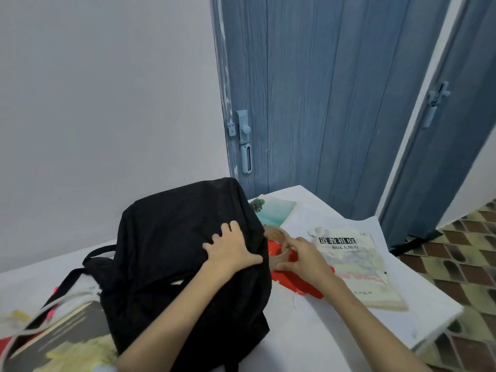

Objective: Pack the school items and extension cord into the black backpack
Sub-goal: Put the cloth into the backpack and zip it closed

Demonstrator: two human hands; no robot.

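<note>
The left hand [232, 253] lies flat on the black backpack [185, 264] on the bench, and the right hand [298, 257] beside the backpack pinches a tape roll [277, 244], which should lift slowly.

My corner of the room, plain wall and blue doors

A pale grey wall [107, 103] fills my view from nine to twelve o'clock. At one o'clock stands a blue wood-grain door [335, 89] with a light blue handle [244, 142]; a second blue door [451, 124] sits at three. Patterned brown-green floor tiles [467, 253] lie at four, beside my white table [308, 326].
</note>
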